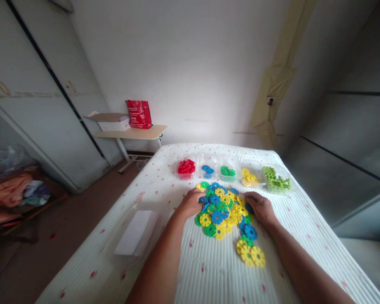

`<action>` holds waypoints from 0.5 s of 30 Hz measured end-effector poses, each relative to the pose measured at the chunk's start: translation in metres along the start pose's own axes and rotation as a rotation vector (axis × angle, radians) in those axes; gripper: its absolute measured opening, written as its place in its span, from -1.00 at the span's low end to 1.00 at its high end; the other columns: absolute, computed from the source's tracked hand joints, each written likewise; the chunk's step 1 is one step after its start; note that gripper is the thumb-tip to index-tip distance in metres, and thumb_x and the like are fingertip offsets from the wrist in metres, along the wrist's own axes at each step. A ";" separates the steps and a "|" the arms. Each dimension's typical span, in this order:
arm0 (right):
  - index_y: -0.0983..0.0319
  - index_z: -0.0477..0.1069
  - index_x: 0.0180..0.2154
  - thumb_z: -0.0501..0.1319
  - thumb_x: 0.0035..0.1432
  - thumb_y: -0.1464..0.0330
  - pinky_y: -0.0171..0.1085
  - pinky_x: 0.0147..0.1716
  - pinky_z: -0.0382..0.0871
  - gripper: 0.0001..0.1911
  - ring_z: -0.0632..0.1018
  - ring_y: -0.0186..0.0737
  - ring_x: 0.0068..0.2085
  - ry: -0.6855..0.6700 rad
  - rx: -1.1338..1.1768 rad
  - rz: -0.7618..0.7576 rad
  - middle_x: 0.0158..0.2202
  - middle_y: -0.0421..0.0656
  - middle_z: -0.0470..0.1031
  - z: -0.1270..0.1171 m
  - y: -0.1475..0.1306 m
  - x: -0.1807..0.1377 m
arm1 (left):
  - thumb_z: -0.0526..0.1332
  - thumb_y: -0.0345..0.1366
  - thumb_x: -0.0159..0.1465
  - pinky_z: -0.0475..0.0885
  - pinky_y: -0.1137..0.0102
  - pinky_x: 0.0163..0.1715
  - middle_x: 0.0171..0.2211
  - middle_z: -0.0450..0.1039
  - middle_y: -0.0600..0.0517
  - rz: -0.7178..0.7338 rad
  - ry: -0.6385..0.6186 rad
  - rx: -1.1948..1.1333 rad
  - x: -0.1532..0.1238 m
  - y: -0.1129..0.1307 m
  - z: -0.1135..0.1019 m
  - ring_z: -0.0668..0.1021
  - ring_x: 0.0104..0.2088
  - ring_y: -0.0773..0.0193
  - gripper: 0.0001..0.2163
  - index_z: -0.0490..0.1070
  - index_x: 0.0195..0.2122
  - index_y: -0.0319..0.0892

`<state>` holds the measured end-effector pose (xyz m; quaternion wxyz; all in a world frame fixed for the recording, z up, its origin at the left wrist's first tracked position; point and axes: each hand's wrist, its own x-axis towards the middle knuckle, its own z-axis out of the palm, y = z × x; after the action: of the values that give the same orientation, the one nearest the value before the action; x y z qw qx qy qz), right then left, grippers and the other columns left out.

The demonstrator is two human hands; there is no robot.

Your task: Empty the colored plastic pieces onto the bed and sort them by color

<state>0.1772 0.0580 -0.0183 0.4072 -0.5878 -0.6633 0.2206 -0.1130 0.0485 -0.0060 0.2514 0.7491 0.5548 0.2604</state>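
Note:
A pile of flat plastic snowflake discs (pixel 224 209) in blue, yellow and green lies on the white bedspread (pixel 215 270). My left hand (pixel 191 203) rests on the pile's left edge with its fingers curled onto a blue disc. At the right edge my right hand (pixel 260 207) curls its fingers into the discs. A few yellow discs (pixel 251 253) lie apart, nearer to me. Behind the pile stands a row of clear trays: red pieces (pixel 186 167), blue (pixel 207 170), green (pixel 227 171), yellow (pixel 248 176) and light green (pixel 276 179).
A clear plastic box with a white sheet (pixel 136 236) sits on the bed to the left. Beyond the bed a small table (pixel 131 134) carries a red bag (pixel 139 114) and a cardboard box. Clothes are heaped at the far left (pixel 9 194). Walls close in on both sides.

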 end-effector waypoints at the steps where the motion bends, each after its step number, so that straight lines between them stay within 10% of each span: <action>1: 0.19 0.51 -0.33 0.10 -0.03 0.20 -0.26 -0.26 0.39 -0.69 0.54 -0.17 -0.31 0.002 -0.001 0.001 -0.34 -0.15 0.58 0.000 0.000 0.000 | 0.21 -0.52 -0.06 0.33 0.37 -0.06 -0.20 0.44 0.01 -0.005 0.003 0.007 0.001 0.001 0.001 0.46 -0.13 0.20 -0.64 0.52 -0.21 -0.14; 15: 0.20 0.52 -0.32 0.11 -0.04 0.21 -0.27 -0.23 0.40 -0.69 0.54 -0.18 -0.30 -0.002 0.008 0.022 -0.33 -0.16 0.58 0.000 0.000 -0.001 | 0.23 -0.52 -0.13 0.37 0.42 -0.22 -0.28 0.42 0.01 -0.101 0.019 0.017 0.010 -0.003 0.006 0.47 -0.28 0.26 -0.73 0.49 -0.35 -0.20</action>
<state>0.1769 0.0571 -0.0186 0.4066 -0.5931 -0.6563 0.2283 -0.1080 0.0584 -0.0113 0.2525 0.7197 0.5966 0.2497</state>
